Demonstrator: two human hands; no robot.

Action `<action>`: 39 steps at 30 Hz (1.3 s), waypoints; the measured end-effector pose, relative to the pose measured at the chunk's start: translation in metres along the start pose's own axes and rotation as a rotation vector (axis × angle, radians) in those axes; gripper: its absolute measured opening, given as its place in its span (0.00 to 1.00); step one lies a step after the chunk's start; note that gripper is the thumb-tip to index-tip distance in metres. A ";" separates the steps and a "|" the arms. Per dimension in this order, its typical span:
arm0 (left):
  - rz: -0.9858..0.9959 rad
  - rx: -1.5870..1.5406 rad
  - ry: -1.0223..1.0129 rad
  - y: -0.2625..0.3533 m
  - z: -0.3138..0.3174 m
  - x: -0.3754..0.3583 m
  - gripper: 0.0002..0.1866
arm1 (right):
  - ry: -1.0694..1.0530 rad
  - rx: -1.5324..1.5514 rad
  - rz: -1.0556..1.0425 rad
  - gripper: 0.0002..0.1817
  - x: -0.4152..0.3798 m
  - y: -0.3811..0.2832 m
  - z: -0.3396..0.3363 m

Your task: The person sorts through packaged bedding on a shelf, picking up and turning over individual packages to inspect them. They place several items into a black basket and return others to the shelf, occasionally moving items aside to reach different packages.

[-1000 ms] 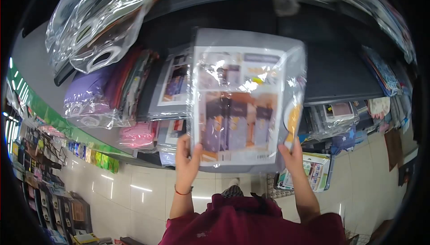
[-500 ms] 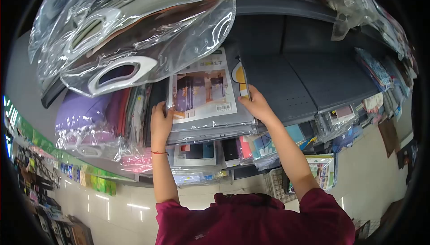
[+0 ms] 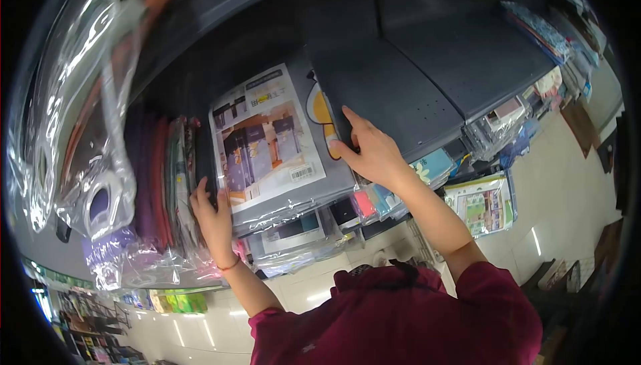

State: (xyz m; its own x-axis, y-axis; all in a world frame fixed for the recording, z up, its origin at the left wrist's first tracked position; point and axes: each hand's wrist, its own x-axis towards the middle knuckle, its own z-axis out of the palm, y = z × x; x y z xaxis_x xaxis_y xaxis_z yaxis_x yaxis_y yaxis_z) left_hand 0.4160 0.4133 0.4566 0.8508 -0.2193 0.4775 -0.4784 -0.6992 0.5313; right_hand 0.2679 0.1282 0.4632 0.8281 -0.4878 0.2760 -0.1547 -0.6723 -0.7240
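A flat grey package in clear plastic (image 3: 270, 141) lies on the dark shelf in front of me. Its paper insert carries a picture of purple fabric panels in a room and a barcode, and a yellow-and-white print shows on the fabric to the right. At the package's lower left edge is my left hand (image 3: 214, 223), fingers apart, beside a row of upright folded packs (image 3: 175, 178). My right hand (image 3: 375, 152) is open by the right edge, thumb near the yellow print and fingers stretched over the shelf. Neither hand is closed round the package.
Clear plastic bags with white handles (image 3: 110, 198) hang at the left. The grey shelf board (image 3: 400, 108) runs to the right, towards more packs (image 3: 547, 34). Below are a lower tier of wrapped packs (image 3: 294, 241) and the tiled floor (image 3: 527, 198).
My view has turned and come nearer the shelf, and the hanging bags now sit further left. My right hand has loosened from the package edge and its fingers have spread.
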 end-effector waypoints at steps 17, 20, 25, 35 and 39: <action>0.504 0.343 0.502 0.064 0.020 -0.063 0.13 | 0.060 0.569 0.439 0.12 -0.268 0.208 -0.071; 0.530 -0.056 0.576 0.135 0.076 -0.137 0.13 | 0.115 0.728 0.725 0.12 -0.335 0.273 -0.063; 0.645 -0.558 -0.714 0.260 0.235 -0.271 0.10 | 0.288 1.043 1.282 0.16 -0.422 0.382 -0.057; 0.736 0.064 -1.192 0.263 0.569 -0.386 0.37 | 0.662 1.200 1.613 0.23 -0.467 0.558 -0.010; 0.634 0.264 -1.316 0.269 0.606 -0.390 0.36 | 0.559 1.195 1.572 0.23 -0.461 0.589 -0.006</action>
State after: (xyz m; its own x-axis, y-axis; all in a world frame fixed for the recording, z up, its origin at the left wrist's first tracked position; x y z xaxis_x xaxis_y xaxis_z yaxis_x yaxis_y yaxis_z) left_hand 0.0875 -0.1015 -0.0108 0.1701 -0.8703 -0.4622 -0.9063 -0.3223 0.2733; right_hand -0.2084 -0.0459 -0.0864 0.1077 -0.3999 -0.9102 0.1273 0.9136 -0.3863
